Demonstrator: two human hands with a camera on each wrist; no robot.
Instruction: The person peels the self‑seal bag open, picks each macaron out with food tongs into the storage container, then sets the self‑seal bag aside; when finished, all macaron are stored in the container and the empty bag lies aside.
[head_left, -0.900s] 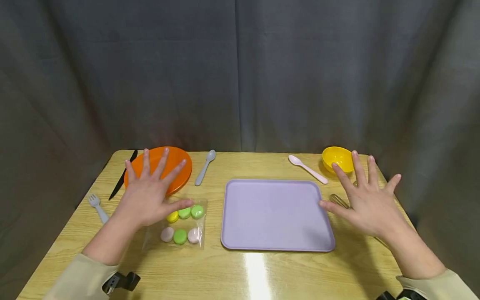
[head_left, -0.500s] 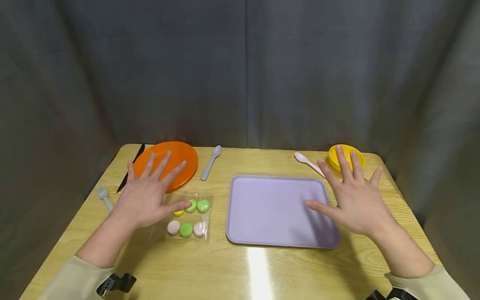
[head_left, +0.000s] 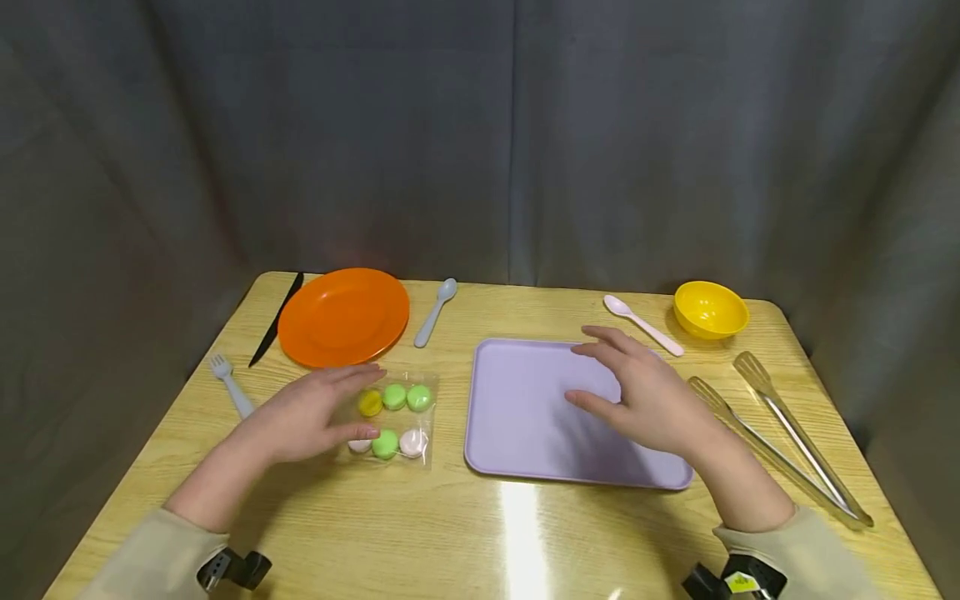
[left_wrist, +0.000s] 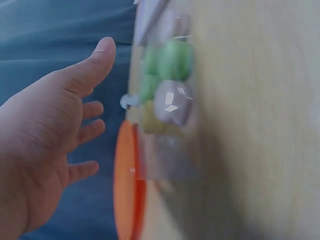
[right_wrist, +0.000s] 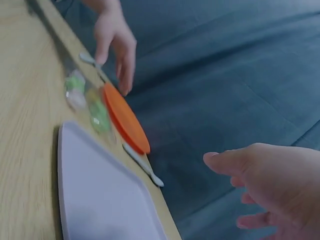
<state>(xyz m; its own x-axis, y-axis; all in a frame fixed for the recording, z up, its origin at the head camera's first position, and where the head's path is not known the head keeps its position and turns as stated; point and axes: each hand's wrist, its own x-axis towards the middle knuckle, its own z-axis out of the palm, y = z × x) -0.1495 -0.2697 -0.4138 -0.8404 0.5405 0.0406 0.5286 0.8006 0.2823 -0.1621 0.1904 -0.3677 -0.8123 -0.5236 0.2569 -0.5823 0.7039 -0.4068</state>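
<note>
My left hand point(head_left: 303, 417) hovers over the left side of a clear plastic packet point(head_left: 427, 429) of macarons, fingers relaxed and holding nothing. Inside the packet show green macarons point(head_left: 394, 397), a yellow one point(head_left: 370, 402) and pale pink ones point(head_left: 413, 442); the hand covers part of it. In the left wrist view the thumb and fingers stand apart, with the packet point(left_wrist: 167, 150) beyond them. Above the right part of a lilac tray point(head_left: 517, 417) is my right hand point(head_left: 648, 400), its fingers loosely bent with nothing between them.
An orange plate point(head_left: 345, 317) lies at back left, between a black knife point(head_left: 276, 321) and a grey spoon point(head_left: 435, 312). A grey fork point(head_left: 232, 386) is at left. Back right hold a pink spoon point(head_left: 643, 325) and yellow bowl point(head_left: 711, 310); metal tongs point(head_left: 798, 437) lie right.
Both hands, earlier spread wide with fingers splayed, have relaxed and turned sideways. The right hand has moved left over the tray, uncovering the tongs and bowl. The head view has shifted slightly.
</note>
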